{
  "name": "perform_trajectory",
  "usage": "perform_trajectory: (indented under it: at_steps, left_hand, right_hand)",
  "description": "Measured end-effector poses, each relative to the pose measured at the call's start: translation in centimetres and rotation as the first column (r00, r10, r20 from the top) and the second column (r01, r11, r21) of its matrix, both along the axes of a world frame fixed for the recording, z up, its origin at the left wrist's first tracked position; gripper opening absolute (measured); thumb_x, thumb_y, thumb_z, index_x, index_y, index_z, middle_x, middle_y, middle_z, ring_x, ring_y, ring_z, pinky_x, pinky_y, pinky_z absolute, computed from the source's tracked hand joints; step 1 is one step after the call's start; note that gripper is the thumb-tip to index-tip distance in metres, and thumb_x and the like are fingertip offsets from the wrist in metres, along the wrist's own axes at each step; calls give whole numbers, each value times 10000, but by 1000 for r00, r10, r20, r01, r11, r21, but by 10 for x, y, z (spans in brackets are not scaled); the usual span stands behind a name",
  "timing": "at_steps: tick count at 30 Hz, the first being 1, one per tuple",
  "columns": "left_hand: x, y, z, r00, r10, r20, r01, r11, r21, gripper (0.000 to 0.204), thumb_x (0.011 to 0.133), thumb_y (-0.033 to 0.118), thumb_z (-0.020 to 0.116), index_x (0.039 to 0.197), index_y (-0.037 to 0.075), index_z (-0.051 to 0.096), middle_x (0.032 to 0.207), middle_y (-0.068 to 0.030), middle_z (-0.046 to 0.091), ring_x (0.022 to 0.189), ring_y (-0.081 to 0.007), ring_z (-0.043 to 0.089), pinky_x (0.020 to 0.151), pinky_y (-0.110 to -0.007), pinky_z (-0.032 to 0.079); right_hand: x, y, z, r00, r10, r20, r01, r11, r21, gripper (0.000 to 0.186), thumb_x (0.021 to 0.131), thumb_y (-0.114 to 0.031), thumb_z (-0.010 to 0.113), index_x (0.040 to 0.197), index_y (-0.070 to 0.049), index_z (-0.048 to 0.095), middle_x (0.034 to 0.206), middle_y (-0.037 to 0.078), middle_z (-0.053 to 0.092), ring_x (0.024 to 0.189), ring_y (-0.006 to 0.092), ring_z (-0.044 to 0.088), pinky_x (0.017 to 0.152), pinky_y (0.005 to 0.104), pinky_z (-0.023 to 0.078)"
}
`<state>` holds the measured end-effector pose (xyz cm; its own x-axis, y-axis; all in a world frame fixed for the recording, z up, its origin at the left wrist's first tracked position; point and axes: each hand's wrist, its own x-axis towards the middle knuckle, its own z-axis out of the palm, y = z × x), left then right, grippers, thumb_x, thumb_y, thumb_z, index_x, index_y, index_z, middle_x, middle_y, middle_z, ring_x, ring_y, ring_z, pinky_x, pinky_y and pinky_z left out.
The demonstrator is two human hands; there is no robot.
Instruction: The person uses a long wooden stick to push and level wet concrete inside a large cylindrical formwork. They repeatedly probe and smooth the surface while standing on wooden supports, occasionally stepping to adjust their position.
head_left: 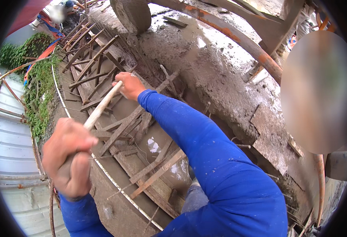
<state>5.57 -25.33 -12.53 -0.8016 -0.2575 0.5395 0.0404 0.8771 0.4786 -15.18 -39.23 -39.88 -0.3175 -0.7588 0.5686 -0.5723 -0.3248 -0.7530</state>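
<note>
A pale wooden pole [104,103] slants between my two hands, about over the timber bracing. My right hand [129,86] is closed around its far part. At the near part my left hand [70,156], a little blurred, is curled closed around the pole, which passes out of sight behind the fingers. Whatever the pole's ends carry cannot be made out. Both arms wear blue sleeves, and the right arm [216,146] stretches across the middle of the view.
Muddy wooden bracing [122,128] stands in a wet trench below. A white hose or pipe [120,189] curves along its left side. Rusty pipes [236,37] cross the upper right over muddy concrete [220,75]. White corrugated sheeting [13,138] and green plants [39,98] border the left.
</note>
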Motion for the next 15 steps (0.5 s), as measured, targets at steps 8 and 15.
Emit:
perform_trajectory:
  at_steps: [8, 15]
  left_hand:
    - [-36, -119, -22, 973, 158, -165, -109, 956, 273, 276, 1026, 68, 443, 1241, -17, 594, 712, 13, 463, 700, -123, 517, 714, -291, 461]
    - [16, -208, 95, 989, 141, -54, -108, 911, 397, 284, 1075, 111, 465, 1309, -42, 521, 838, -2, 450, 836, -123, 481, 881, -290, 418]
  right_hand:
    - [-20, -39, -58, 999, -9, 35, -1, 964, 267, 242, 878, -334, 748, 912, -98, 706, 918, 173, 718, 912, 415, 687, 797, 509, 544]
    - [4, -11, 11, 984, -67, 163, 37, 982, 183, 234, 873, -311, 693, 824, -85, 725, 833, 198, 709, 863, 421, 689, 777, 518, 524]
